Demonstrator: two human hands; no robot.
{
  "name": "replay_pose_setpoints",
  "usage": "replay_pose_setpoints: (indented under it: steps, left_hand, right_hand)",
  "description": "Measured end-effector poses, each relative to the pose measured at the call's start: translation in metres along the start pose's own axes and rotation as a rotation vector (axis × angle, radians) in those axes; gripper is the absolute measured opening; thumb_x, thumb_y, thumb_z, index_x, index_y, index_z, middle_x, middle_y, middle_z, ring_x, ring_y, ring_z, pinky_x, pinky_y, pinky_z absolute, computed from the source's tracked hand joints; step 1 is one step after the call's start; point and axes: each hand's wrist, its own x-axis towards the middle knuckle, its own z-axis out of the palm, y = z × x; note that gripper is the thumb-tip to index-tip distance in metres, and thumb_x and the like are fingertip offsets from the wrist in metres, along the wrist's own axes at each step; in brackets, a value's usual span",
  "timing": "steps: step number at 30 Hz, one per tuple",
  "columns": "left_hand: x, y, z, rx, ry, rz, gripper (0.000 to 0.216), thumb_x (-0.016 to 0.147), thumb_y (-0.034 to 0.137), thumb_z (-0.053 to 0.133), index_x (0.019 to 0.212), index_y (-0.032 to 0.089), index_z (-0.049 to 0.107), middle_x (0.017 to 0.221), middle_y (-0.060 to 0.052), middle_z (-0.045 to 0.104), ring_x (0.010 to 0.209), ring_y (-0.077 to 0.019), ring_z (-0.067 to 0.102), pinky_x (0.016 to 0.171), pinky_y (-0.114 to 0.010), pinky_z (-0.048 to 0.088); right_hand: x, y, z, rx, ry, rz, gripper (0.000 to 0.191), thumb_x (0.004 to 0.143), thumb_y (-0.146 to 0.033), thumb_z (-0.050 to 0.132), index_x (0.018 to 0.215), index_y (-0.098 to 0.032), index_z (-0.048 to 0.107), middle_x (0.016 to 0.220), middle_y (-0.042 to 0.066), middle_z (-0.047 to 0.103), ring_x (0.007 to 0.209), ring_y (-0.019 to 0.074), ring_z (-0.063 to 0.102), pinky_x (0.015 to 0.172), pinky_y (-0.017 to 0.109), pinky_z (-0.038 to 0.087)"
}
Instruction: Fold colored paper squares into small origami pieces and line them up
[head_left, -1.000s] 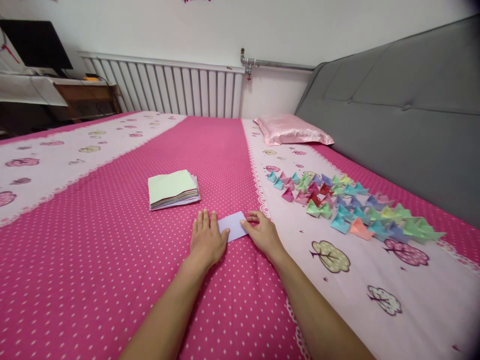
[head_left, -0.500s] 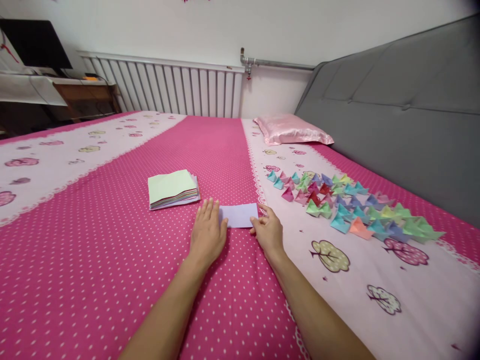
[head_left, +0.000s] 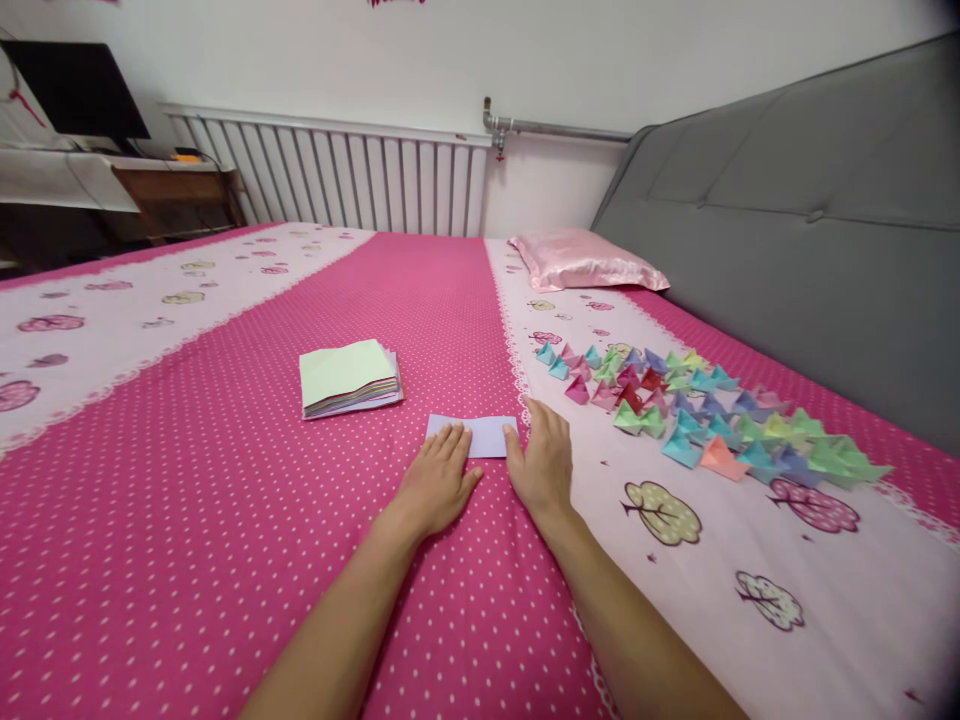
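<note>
A pale purple strip of paper (head_left: 489, 437), apparently folded, lies lengthwise on the pink dotted bedspread in front of me. My left hand (head_left: 439, 478) rests flat on its left part, fingers stretched out and covering some of the lower edge. At the strip's right end is my right hand (head_left: 544, 460), its thumb touching the paper and its fingers extended beyond the end, apart from the thumb. A stack of coloured paper sheets (head_left: 349, 375), pale green on top, sits to the left beyond my left hand.
Several rows of small folded paper boats (head_left: 701, 410) in many colours stand on the bed at the right. Farther back lie a pink satin pillow (head_left: 585, 260) and a grey headboard (head_left: 787, 200). A white radiator (head_left: 337, 175) lines the wall; a monitor (head_left: 79, 90) stands at far left.
My left hand has slid right and a little toward me, uncovering the strip's left end. The right hand's fingers have straightened, with the thumb still at the right end.
</note>
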Motion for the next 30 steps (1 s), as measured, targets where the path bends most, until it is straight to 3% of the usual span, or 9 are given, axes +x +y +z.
replay_pose_setpoints:
  steps: [3, 6, 8, 10, 17, 30]
  left_hand:
    - [0.000, 0.000, 0.000, -0.009, 0.012, 0.007, 0.055, 0.086, 0.040, 0.033, 0.132, 0.010, 0.035, 0.139, -0.015, 0.030, 0.130, -0.0237, 0.022, 0.106, -0.042, 0.020]
    - [-0.001, 0.000, -0.001, 0.002, -0.010, 0.034, 0.053, 0.086, 0.033, 0.032, 0.134, 0.011, 0.032, 0.141, -0.015, 0.028, 0.131, -0.0230, 0.021, 0.106, -0.042, 0.019]
    - [-0.002, 0.001, -0.001, 0.020, -0.038, 0.038, 0.053, 0.084, 0.028, 0.033, 0.134, 0.011, 0.031, 0.141, -0.014, 0.027, 0.131, -0.0240, 0.020, 0.106, -0.042, 0.019]
    - [-0.003, 0.001, -0.002, 0.027, -0.051, 0.026, 0.054, 0.083, 0.027, 0.035, 0.134, 0.011, 0.032, 0.141, -0.014, 0.028, 0.131, -0.0246, 0.020, 0.106, -0.041, 0.019]
    - [-0.002, 0.005, -0.006, 0.079, -0.063, -0.026, 0.054, 0.083, 0.030, 0.032, 0.134, 0.011, 0.033, 0.140, -0.012, 0.031, 0.131, -0.0241, 0.022, 0.106, -0.041, 0.017]
    - [-0.003, 0.005, -0.013, 0.204, -0.113, -0.166, 0.062, 0.082, 0.043, 0.030, 0.136, 0.014, 0.028, 0.144, -0.012, 0.022, 0.133, -0.0255, 0.015, 0.106, -0.041, 0.010]
  right_hand:
    - [-0.002, -0.009, -0.003, 0.090, -0.123, -0.251, 0.046, 0.087, -0.031, 0.034, 0.130, -0.013, 0.036, 0.132, 0.012, 0.042, 0.124, 0.0227, 0.033, 0.101, 0.041, 0.026]
    - [-0.009, -0.016, -0.002, 0.139, -0.436, -0.446, 0.047, 0.091, -0.033, 0.028, 0.136, -0.018, 0.028, 0.141, 0.006, 0.031, 0.131, 0.0182, 0.022, 0.107, 0.039, 0.018]
    - [-0.014, -0.017, 0.001, 0.135, -0.609, -0.466, 0.050, 0.092, -0.038, 0.024, 0.137, -0.019, 0.023, 0.143, 0.004, 0.027, 0.132, 0.0180, 0.019, 0.108, 0.040, 0.016]
    - [-0.017, -0.014, 0.004, 0.110, -0.693, -0.437, 0.053, 0.091, -0.044, 0.020, 0.139, -0.019, 0.019, 0.144, 0.004, 0.022, 0.133, 0.0185, 0.016, 0.108, 0.042, 0.013]
    - [-0.016, -0.007, 0.008, -0.022, -0.715, -0.363, 0.065, 0.087, -0.056, 0.016, 0.139, -0.016, 0.017, 0.145, 0.006, 0.018, 0.134, 0.0213, 0.011, 0.108, 0.043, 0.010]
    - [-0.016, -0.005, 0.009, -0.179, -0.679, -0.295, 0.067, 0.087, -0.057, 0.010, 0.138, -0.016, 0.022, 0.145, 0.005, 0.019, 0.134, 0.0245, 0.010, 0.107, 0.044, 0.005]
